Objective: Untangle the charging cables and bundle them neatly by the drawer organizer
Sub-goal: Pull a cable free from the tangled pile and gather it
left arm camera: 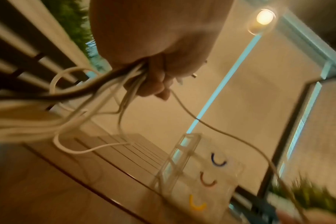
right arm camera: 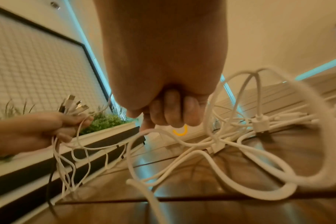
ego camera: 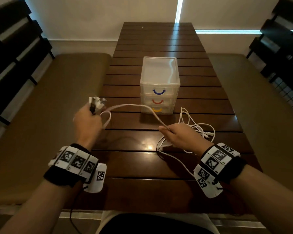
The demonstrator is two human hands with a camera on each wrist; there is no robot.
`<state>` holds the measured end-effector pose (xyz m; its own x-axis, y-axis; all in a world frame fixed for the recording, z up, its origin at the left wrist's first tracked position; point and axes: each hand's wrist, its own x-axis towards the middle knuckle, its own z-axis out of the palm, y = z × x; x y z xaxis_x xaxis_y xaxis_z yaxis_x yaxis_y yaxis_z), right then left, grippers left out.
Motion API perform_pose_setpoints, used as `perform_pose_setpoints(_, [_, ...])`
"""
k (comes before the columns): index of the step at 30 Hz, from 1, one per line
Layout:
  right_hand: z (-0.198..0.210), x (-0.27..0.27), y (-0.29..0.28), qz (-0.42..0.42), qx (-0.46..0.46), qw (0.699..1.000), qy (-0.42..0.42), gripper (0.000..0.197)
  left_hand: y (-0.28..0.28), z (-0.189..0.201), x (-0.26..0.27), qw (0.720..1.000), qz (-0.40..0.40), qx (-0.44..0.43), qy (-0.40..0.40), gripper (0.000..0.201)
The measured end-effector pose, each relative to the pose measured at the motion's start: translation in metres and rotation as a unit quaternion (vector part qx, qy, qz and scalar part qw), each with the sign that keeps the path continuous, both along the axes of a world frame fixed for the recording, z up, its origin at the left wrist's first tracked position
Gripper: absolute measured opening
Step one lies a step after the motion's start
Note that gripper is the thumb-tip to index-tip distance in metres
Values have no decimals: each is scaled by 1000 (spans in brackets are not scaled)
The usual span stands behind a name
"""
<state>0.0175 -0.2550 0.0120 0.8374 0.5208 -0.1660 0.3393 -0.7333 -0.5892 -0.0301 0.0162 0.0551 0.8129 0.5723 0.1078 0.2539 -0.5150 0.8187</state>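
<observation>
A clear three-drawer organizer [ego camera: 159, 76] with blue, red and yellow handles stands mid-table. My left hand [ego camera: 88, 120] is raised left of it and grips a bunch of cable ends [ego camera: 97, 103], their plugs fanned out above the fist; white cables and one dark cable [left arm camera: 71, 92] hang below it. One white cable [ego camera: 134, 106] runs from that hand across to my right hand [ego camera: 178, 135], which holds it in a fist. A loose tangle of white cables [ego camera: 198, 127] lies on the table under and right of the right hand, with connectors [right arm camera: 259, 122] among the loops.
The slatted wooden table [ego camera: 159, 41] stretches away from me. Brown cushioned benches [ego camera: 49, 107] run along both sides, with dark slatted backs [ego camera: 10, 48]. A planter with green plants [right arm camera: 104, 121] shows in the right wrist view.
</observation>
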Motion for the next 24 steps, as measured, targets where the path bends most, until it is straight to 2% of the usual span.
perform_pose_setpoints(2, [1, -1, 6, -7, -17, 1000, 3, 57, -8, -3, -6, 997, -58, 46, 15, 44])
perform_pose_setpoints(4, [5, -2, 15, 1, -41, 999, -2, 59, -18, -12, -12, 991, -131, 29, -22, 63])
perform_pose_setpoints(8, [19, -5, 35, 72, -101, 992, -14, 54, -28, -28, -15, 952, -282, 76, -94, 58])
perform_pose_setpoints(12, [27, -6, 58, 132, -176, 975, -30, 43, -28, -33, -13, 910, -387, 137, -61, 60])
perform_pose_setpoints(16, [23, -4, 70, 124, -156, 978, -63, 34, -13, -33, -11, 899, -354, 254, 35, 32])
perform_pose_setpoints(20, [14, -3, 76, 100, -125, 985, -68, 30, 15, -30, -12, 910, -293, 282, 79, 34])
perform_pose_setpoints(24, [6, -2, 83, 97, -141, 984, -54, 40, 54, -32, -7, 931, -207, 277, 121, 32])
